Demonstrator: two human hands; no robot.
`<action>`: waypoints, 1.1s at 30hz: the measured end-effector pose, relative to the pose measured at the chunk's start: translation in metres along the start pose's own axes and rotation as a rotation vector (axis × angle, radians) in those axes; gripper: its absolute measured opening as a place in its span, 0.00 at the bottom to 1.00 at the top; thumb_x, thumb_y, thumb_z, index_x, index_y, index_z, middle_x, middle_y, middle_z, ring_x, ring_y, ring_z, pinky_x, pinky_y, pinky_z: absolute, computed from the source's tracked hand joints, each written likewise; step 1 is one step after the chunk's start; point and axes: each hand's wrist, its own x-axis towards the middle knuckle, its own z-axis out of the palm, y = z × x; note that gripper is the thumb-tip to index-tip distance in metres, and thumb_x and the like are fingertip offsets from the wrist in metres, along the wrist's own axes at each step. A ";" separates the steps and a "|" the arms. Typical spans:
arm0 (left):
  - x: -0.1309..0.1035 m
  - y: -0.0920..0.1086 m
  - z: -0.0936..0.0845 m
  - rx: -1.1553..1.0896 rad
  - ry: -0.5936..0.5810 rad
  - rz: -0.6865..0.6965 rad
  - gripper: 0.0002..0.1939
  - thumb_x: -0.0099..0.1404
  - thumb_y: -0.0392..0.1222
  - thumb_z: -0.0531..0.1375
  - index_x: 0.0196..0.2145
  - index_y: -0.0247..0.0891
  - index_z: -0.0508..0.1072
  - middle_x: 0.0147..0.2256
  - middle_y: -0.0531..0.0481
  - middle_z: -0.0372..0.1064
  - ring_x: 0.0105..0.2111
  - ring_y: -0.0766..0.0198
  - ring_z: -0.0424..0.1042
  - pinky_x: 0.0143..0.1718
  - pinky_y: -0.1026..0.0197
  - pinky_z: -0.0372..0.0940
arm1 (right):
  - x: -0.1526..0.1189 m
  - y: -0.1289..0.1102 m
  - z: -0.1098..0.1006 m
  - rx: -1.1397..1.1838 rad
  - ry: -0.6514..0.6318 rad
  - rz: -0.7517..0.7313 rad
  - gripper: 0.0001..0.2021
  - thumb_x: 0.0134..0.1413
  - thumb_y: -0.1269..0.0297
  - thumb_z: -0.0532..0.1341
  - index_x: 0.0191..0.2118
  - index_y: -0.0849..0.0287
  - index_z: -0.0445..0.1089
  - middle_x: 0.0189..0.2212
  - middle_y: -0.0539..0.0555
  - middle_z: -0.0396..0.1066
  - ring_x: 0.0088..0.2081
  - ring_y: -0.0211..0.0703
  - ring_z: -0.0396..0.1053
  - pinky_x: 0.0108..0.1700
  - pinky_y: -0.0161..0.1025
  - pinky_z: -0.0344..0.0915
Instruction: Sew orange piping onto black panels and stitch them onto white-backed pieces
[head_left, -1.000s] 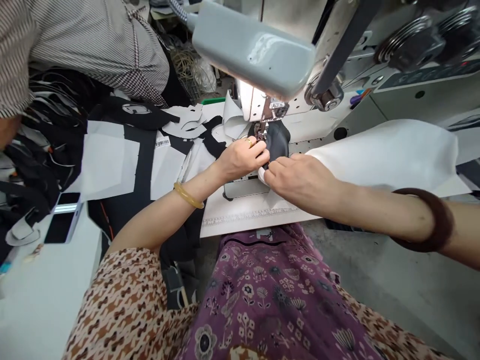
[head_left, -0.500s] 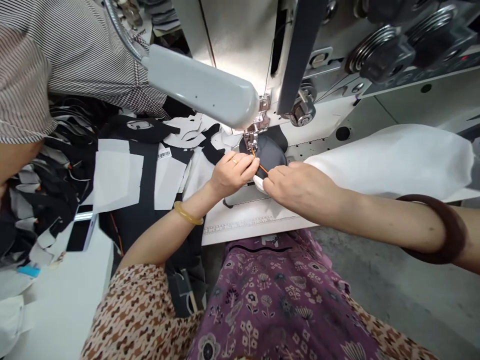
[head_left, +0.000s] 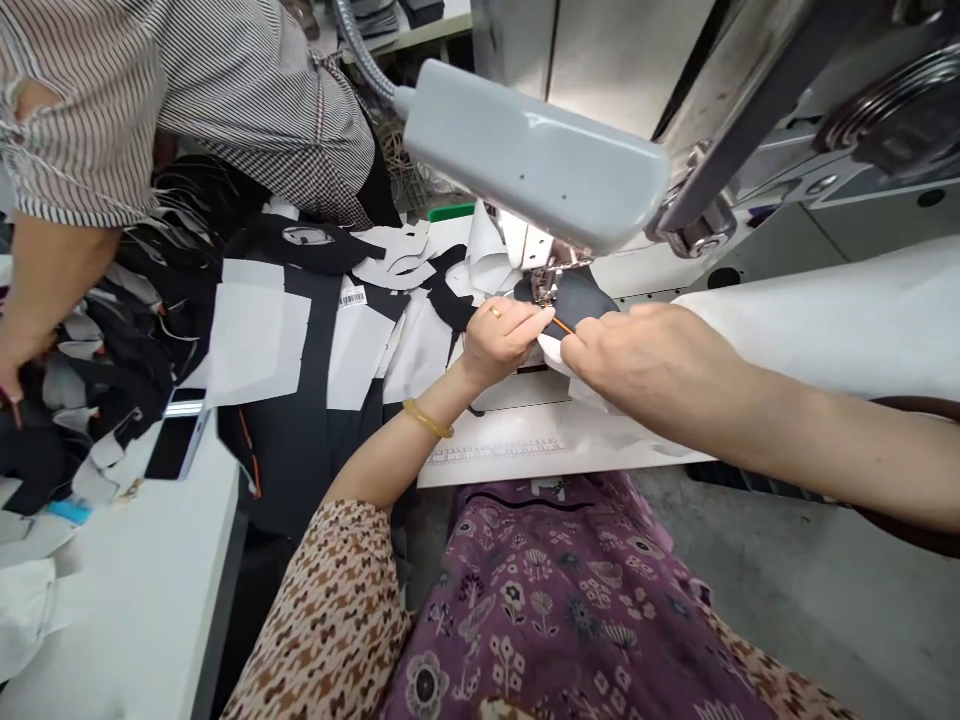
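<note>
Under the presser foot (head_left: pixel 544 288) of a sewing machine lies a dark grey fabric piece (head_left: pixel 583 296). A thin orange strip (head_left: pixel 562 325) runs along it between my hands. My left hand (head_left: pixel 504 340) is closed with its fingertips pinching the fabric edge just in front of the foot. Close on its right, my right hand (head_left: pixel 652 350) is closed on the same fabric piece, with the strip passing under its fingertips. A white bit of material (head_left: pixel 552 349) sticks out below the right fingertips. Both hands partly hide the fabric.
A grey lamp (head_left: pixel 532 160) hangs low over the needle area. White and black cut pieces (head_left: pixel 259 325) lie left of the machine, with a phone (head_left: pixel 176 435) beside them. Another person's arm (head_left: pixel 60 290) reaches over a dark fabric pile. White cloth (head_left: pixel 847 315) lies at right.
The view has turned left, so machine and hands appear farther right. My hands keep their grip by the foot. The other person's forearm and hand now show over the pile.
</note>
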 end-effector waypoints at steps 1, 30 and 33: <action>0.001 -0.001 0.000 -0.011 -0.028 0.004 0.16 0.68 0.36 0.44 0.36 0.39 0.72 0.28 0.50 0.72 0.27 0.68 0.68 0.31 0.61 0.59 | 0.001 0.000 -0.001 0.000 0.001 0.000 0.09 0.46 0.82 0.49 0.26 0.62 0.61 0.20 0.52 0.56 0.21 0.36 0.47 0.26 0.36 0.39; -0.012 0.003 0.007 -0.103 -0.021 -0.033 0.11 0.67 0.37 0.50 0.39 0.41 0.72 0.31 0.48 0.73 0.36 0.65 0.73 0.34 0.62 0.64 | 0.007 -0.029 0.021 -0.205 0.161 0.047 0.11 0.48 0.84 0.44 0.24 0.62 0.53 0.19 0.52 0.55 0.22 0.38 0.56 0.24 0.35 0.39; -0.014 -0.005 0.010 -0.150 -0.071 -0.083 0.13 0.67 0.39 0.48 0.40 0.42 0.73 0.31 0.49 0.72 0.37 0.65 0.73 0.39 0.60 0.66 | 0.013 -0.033 0.016 -0.162 0.090 0.119 0.12 0.48 0.85 0.43 0.25 0.63 0.55 0.20 0.54 0.57 0.24 0.39 0.59 0.24 0.34 0.41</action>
